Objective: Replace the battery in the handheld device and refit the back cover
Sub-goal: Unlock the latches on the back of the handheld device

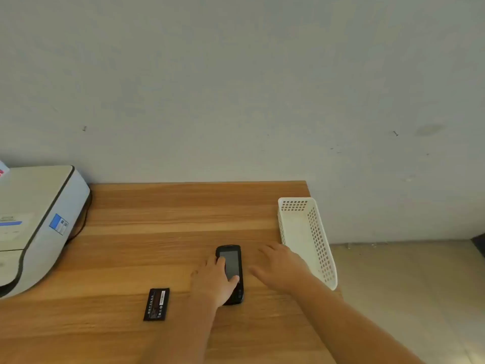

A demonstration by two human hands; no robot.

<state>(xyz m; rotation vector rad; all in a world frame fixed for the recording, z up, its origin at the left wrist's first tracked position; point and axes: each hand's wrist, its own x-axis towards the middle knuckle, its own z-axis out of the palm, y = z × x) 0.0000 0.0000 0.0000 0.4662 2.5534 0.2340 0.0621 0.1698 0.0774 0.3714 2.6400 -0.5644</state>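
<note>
Lying screen-up on the desk (157,219), the handheld device (231,271) sits under the left hand (214,281), fingers spread flat on it, gripping nothing; right hand (280,266) hovers wide just beside; battery (156,304) lies near. Advice: grip both long edges, then turn it over to reach the cover

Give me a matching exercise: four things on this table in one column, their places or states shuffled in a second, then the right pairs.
Things:
1. handheld device
2. battery
3. basket
4. printer

Places or states:
A. white and perforated, at the table's right edge
B. lying screen up under the left hand
C. grey, at the table's left end by the wall
D. loose on the wood, left of the hands, untouched

Pairs: 1-B, 2-D, 3-A, 4-C
</note>
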